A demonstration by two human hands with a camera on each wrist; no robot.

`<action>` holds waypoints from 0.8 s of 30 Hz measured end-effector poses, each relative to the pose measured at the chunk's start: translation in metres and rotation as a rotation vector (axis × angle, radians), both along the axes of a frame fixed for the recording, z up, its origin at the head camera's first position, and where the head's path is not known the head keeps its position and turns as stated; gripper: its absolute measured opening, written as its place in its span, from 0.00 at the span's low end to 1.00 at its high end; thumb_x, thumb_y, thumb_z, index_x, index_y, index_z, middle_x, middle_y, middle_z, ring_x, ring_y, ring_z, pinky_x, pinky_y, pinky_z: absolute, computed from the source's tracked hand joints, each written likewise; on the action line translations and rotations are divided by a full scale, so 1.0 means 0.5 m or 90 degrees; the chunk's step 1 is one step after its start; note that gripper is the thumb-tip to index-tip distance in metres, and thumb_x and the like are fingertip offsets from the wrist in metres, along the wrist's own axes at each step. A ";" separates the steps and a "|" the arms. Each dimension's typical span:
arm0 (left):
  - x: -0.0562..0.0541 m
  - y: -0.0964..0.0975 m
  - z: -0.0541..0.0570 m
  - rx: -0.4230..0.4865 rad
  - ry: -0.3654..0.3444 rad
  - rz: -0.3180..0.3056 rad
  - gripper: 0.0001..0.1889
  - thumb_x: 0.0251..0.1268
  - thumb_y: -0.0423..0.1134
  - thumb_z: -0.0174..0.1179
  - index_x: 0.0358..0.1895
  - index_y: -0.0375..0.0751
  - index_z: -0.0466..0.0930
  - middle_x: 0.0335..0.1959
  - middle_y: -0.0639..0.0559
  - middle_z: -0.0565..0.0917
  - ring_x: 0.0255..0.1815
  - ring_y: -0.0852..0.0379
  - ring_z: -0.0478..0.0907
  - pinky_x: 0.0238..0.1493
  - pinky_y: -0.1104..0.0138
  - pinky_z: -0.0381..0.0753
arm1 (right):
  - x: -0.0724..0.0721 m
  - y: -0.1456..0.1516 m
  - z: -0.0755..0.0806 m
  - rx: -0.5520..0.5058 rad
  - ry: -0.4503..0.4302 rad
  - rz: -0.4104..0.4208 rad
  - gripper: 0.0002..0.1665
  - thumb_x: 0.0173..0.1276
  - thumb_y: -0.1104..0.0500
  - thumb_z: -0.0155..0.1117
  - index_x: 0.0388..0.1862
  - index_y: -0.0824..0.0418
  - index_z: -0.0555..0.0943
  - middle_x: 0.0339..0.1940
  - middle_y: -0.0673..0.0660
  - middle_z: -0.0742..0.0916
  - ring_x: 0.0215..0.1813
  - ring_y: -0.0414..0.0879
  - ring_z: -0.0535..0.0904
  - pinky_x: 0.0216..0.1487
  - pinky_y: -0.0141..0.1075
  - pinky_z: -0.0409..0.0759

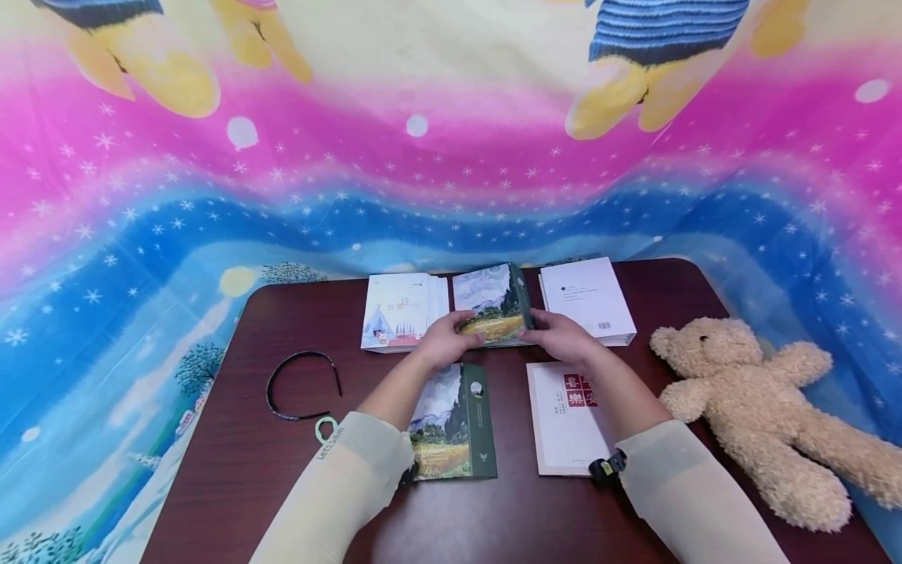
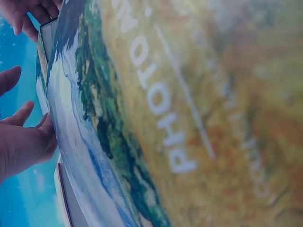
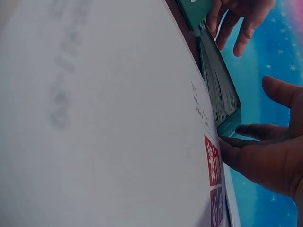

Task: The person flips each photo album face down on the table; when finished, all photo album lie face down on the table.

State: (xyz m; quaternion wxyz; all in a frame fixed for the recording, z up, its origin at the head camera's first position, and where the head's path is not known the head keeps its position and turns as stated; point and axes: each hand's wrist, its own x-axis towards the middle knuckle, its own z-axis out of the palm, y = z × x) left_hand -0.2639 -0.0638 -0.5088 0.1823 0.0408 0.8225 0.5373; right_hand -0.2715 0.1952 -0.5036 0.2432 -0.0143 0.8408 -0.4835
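A photo album (image 1: 486, 301) with a painted landscape cover and dark green spine is tilted at the back middle of the table. My left hand (image 1: 442, 342) holds it at its left side, and my right hand (image 1: 564, 337) holds it by the spine side. From the right wrist, its page edges (image 3: 220, 80) show near the fingers of my right hand (image 3: 270, 146). Whether the album touches the table cannot be seen. A matching album (image 1: 444, 439) lies nearer, partly behind my left forearm. A white book with red characters (image 1: 557, 431) lies beneath my right forearm.
White books stand at the back left (image 1: 398, 301) and back right (image 1: 588, 298) of the held album. A black headband (image 1: 270, 388) and a light green ring (image 1: 324, 429) lie at left. A teddy bear (image 1: 747, 392) lies along the right edge. A patterned curtain (image 1: 451, 188) hangs behind the table.
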 end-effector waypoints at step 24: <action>0.005 -0.005 -0.002 0.006 0.009 0.006 0.35 0.68 0.41 0.69 0.77 0.44 0.70 0.73 0.43 0.73 0.72 0.44 0.71 0.68 0.51 0.74 | 0.014 -0.017 0.015 0.019 0.031 0.010 0.50 0.75 0.47 0.65 0.85 0.63 0.53 0.80 0.69 0.66 0.81 0.65 0.58 0.78 0.59 0.59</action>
